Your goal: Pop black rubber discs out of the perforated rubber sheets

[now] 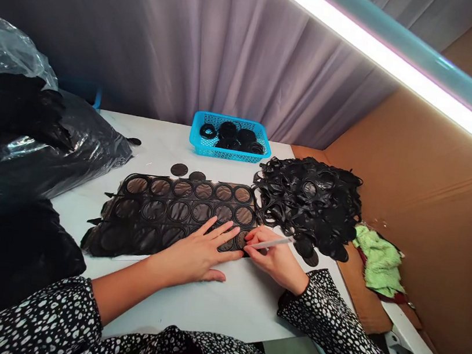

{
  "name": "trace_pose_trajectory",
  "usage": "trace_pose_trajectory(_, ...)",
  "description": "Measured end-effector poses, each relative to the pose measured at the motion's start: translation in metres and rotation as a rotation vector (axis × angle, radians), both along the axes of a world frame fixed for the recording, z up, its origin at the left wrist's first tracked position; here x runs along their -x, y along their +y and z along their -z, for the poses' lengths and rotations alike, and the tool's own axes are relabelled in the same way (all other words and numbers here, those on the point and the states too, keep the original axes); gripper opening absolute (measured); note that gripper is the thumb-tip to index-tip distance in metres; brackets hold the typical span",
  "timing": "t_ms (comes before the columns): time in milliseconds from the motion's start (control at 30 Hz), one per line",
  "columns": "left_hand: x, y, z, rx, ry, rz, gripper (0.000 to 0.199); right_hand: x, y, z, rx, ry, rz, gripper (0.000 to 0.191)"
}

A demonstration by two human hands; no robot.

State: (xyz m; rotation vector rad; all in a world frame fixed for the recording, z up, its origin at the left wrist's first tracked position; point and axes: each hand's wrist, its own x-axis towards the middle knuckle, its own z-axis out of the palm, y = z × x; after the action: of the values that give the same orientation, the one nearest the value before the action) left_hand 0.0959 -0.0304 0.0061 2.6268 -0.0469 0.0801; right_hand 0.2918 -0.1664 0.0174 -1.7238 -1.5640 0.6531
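Observation:
A black sheet [178,211] marked with rows of round rings lies on the white table. My left hand [196,253] rests flat on its lower right part, fingers spread, holding nothing. At the sheet's lower right corner, my right hand [275,258] pinches a thin white stick-like tool [273,243]. Its tip is hidden by the fingers, close to the last ring. Two loose black discs [179,169] sit just behind the sheet.
Behind the sheet stands a blue basket [229,155] with black rings and discs. A heap of black scraps [311,202] lies right. Plastic bags [39,137] fill the left. A green cloth [377,260] lies by the cardboard wall [433,210]. A lit tube [393,61] hangs above.

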Motion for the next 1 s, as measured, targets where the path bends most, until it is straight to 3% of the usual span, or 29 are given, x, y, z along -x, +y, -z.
trace_pose_trajectory(200, 0.0, 0.005, -0.001, -0.025, 0.046, 0.027, 0.061, 0.004, -0.012, 0.013, -0.117, -0.522, -0.191, 0.018)
trace_pose_trajectory(267, 0.001, 0.005, 0.001, -0.01, 0.024, 0.019, 0.062, -0.016, -0.008, 0.008, -0.165, -0.623, -0.061, 0.019)
trace_pose_trajectory(367, 0.002, 0.004, 0.0, 0.017, 0.009, 0.017, 0.062, -0.05, 0.005, -0.007, -0.197, -0.666, 0.337, 0.02)
trace_pose_trajectory(433, 0.0, 0.004, -0.002, 0.022, 0.026, 0.018, 0.06, -0.062, 0.018, -0.014, -0.2, -0.587, 0.417, 0.019)
trace_pose_trajectory(600, -0.012, 0.005, 0.002, -0.009, -0.038, -0.17, 0.061, -0.042, 0.044, -0.006, -0.109, -0.182, 0.096, 0.014)
trace_pose_trajectory(700, -0.016, 0.007, 0.011, -0.067, -0.045, -0.234, 0.062, -0.033, 0.051, 0.005, -0.034, 0.025, 0.007, 0.02)
trace_pose_trajectory(1000, -0.015, 0.007, 0.014, -0.218, 0.012, -0.227, 0.063, -0.04, 0.056, 0.008, 0.034, 0.097, -0.016, 0.023)
